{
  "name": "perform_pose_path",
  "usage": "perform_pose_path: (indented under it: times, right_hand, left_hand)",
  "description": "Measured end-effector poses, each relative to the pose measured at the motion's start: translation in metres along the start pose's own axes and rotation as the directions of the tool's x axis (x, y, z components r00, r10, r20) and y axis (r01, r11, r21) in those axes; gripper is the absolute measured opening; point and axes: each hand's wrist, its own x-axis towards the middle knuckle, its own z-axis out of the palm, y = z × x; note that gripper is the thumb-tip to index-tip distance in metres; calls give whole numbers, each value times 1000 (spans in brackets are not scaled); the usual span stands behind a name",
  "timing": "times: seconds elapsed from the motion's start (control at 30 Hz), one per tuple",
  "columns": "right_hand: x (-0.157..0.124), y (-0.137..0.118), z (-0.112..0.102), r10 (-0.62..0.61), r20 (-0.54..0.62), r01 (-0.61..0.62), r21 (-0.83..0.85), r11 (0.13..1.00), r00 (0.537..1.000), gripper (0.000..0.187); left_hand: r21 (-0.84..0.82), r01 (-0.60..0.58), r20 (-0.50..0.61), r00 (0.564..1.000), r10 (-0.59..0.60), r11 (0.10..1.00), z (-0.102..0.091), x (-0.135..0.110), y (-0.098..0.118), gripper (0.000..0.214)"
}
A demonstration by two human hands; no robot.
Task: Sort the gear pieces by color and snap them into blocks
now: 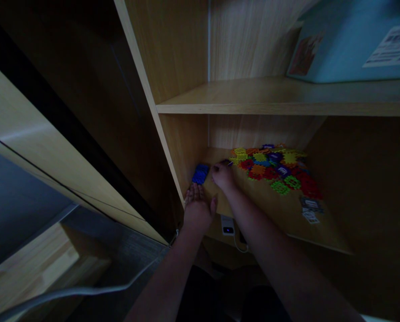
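Note:
My left hand (pixel 198 209) lies flat on the lower shelf near its left wall, fingers stretched out. Its fingertips meet the near edge of a small stack of blue plastic pieces (pixel 200 173). To the right of that stack, my right hand (pixel 222 176) is closed, its fingers curled under. A small dark piece shows just past its knuckles; whether the fingers grip it is hidden. Beyond this hand spreads a heap of toy gears (pixel 258 170) in yellow, orange, red, green and purple.
A light blue box (pixel 347 49) stands on the upper shelf (pixel 240 96), above my hands. Small dark and white pieces (pixel 310 210) lie at the right of the lower shelf. A white device with a small screen (pixel 227 225) and a cable sits below the shelf's front edge.

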Motion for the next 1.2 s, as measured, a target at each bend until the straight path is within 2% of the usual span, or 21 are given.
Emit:
perform_pose_path:
  times: [0.17, 0.3, 0.5, 0.7, 0.8, 0.97, 1.07, 1.2]
  right_hand:
    - [6, 7, 7, -64, 75, 57, 86, 995, 995, 25]
    - [8, 13, 10, -45, 115, 24, 175, 984, 992, 26]
    - [5, 8, 6, 48, 65, -61, 209, 976, 997, 28]
    - [4, 6, 7, 43, 81, -64, 281, 958, 996, 29]
    - [7, 9, 10, 31, 94, -57, 290, 955, 995, 28]
    - [12, 10, 12, -16, 88, -9, 273, 962, 996, 27]
    - [12, 8, 12, -44, 100, 13, 287, 958, 994, 28]
    - [9, 5, 10, -21, 152, -32, 338, 941, 988, 29]
  left_hand:
    - [-3, -2, -10, 1000, 2, 1000, -1, 0, 1, 76]
    - [-7, 1, 9, 1000, -1, 1000, -2, 0, 1, 77]
    - [-5, 0, 33, 999, 1, 1000, -3, 1, 1, 77]
    - [-19, 6, 28, 1000, -6, 1000, -4, 0, 0, 74]
    - [-65, -43, -12, 999, 42, 997, -8, 0, -2, 65]
    - [-131, -120, -92, 990, 109, 984, -18, 13, -5, 59]
    - [-135, -124, -79, 990, 114, 983, -16, 27, -6, 67]
    - [-145, -127, -53, 991, 121, 981, -9, 37, -10, 70]
